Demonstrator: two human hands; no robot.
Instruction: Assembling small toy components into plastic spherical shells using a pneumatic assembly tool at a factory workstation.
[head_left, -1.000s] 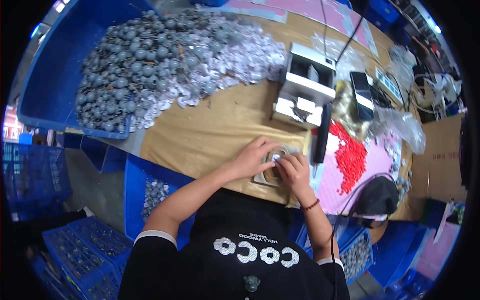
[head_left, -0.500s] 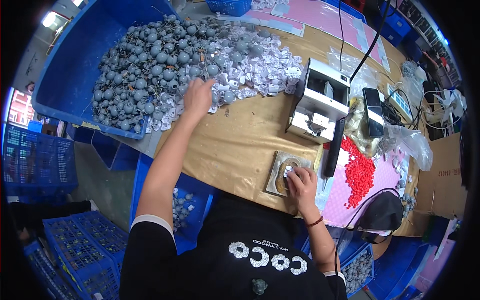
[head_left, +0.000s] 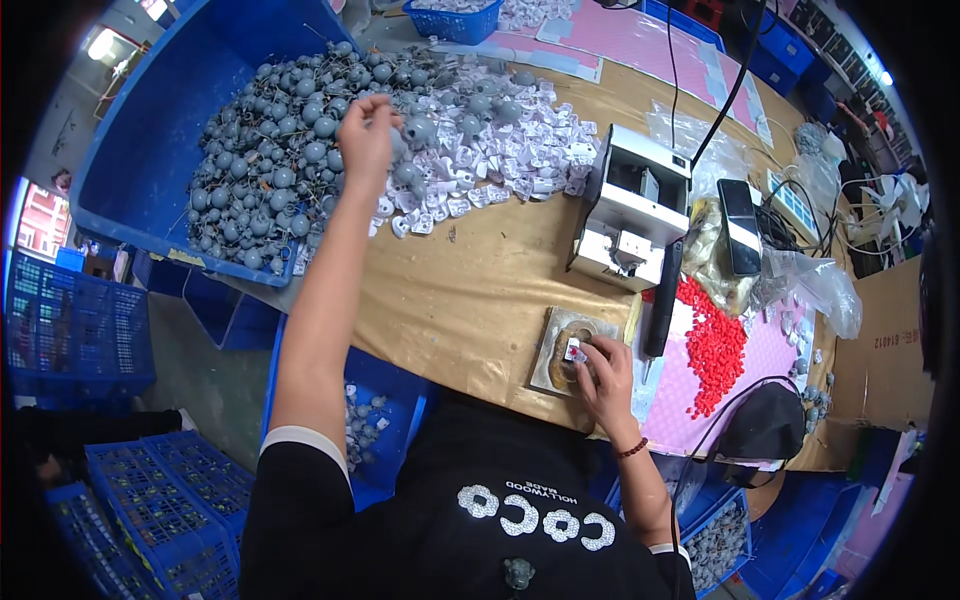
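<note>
My left hand [head_left: 367, 145] is raised over the border between a heap of grey ball-shaped parts with thin wires [head_left: 285, 160] and a spread of small white plastic pieces [head_left: 510, 150]. Its fingers are curled together; blurred grey balls show right beside them, and what lies between the fingertips is unclear. At the table's front edge, my right hand [head_left: 607, 380] pinches a small white plastic piece [head_left: 574, 350] with a bit of red on it. That piece is over a square metal block [head_left: 545, 370] with a brownish rounded ridge.
A big blue bin [head_left: 130, 190] lies tipped at the left, balls spilling from it. A white boxy machine [head_left: 630, 210] stands right of centre. Beside it are a black-handled tool [head_left: 662, 310], small red pieces [head_left: 715, 350] on pink foam, a phone [head_left: 740, 225] and plastic bags.
My left hand has moved up and slightly left across the heap, and balls beside it have shifted. At the block, my right hand has barely moved; red now shows on its white piece.
</note>
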